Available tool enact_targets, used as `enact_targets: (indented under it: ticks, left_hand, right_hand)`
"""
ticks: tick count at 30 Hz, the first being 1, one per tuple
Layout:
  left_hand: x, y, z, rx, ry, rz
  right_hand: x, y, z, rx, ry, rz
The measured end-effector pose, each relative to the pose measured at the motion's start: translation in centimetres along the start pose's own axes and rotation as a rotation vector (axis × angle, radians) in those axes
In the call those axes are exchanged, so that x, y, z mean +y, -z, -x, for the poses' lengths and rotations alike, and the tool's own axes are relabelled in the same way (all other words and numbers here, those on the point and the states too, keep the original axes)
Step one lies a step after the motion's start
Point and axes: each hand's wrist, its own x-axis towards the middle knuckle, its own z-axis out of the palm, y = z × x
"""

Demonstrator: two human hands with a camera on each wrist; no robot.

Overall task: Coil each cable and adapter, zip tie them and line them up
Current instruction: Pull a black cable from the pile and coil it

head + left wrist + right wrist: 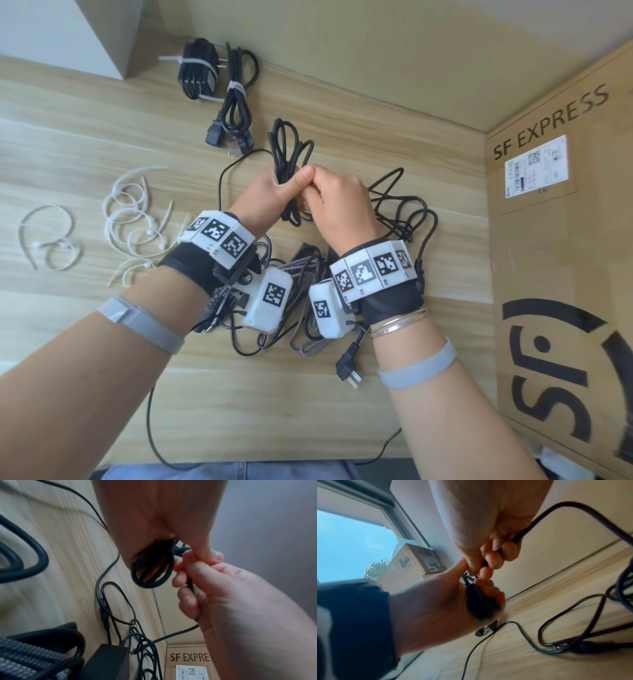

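Note:
My left hand grips a bundle of black cable loops above the wooden table; the loops hang out below the palm. My right hand meets it thumb to thumb and holds the loose run of the same black cable in its curled fingers. At the back lie a zip-tied black adapter and a zip-tied black power cord. Loose white zip ties lie at the left.
A tangle of black cables, a grey braided cable and a black plug lies under and around my wrists. A tall SF Express cardboard box stands at the right. A beige wall closes the table's far side.

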Motion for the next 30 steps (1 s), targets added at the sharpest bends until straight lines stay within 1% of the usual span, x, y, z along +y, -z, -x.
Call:
enact_targets:
  ticks: [4,6,8,10,13,15,16,17,19,21,24,27,30]
  left_hand:
    - [-0.3,0.4,0.4,0.009,-0.032,0.008]
    - [-0.1,0.3,0.6,0.044,-0.035,-0.046]
    - [0.0,0.4,0.5,0.118,-0.028,-0.082]
    - [0.0,0.6,0.4,0.21,-0.016,-0.09]
    - [0.5,0.8,0.4,0.28,0.0,-0.11]
    - [0.6,1.4,0.3,0.336,0.028,-0.083]
    - [0.7,1.8,0.3,0.339,0.04,-0.048]
    - [0.6,2.0,0.3,0.312,0.051,-0.025]
    - [0.7,1.8,0.4,0.222,0.079,-0.03]
    - [0.7,1.2,0.4,0.167,0.082,-0.037]
    - [1.1,0.5,0.4,0.142,0.042,-0.02]
    - [1.3,1.1,0.2,0.142,0.058,0.12]
    - [1.6,1.6,0.2,0.084,0.032,0.19]
  right_hand:
    - [-0.3,0.4,-0.2,-0.126,-0.002,-0.023]
    - [-0.2,0.6,-0.1,-0.146,-0.015,-0.055]
    - [-0.2,0.5,0.0,-0.167,-0.016,-0.06]
    - [-0.3,0.4,0.2,-0.193,0.011,-0.006]
    - [0.1,0.8,0.5,-0.208,0.059,0.136]
    - [0.9,1.2,0.8,-0.192,0.108,0.233]
    - [1.3,1.3,0.9,-0.19,0.117,0.271]
    - [1.5,1.4,0.9,-0.199,0.12,0.306]
    - [1.7,1.2,0.9,-0.225,0.121,0.352]
    - [1.2,0.8,0.8,-0.228,0.116,0.349]
    - [0.8,0.5,0.7,-0.218,0.091,0.34]
    - [1.1,0.7,0.8,-0.225,0.088,0.332]
    - [1.5,1.3,0.8,-0.253,0.087,0.337]
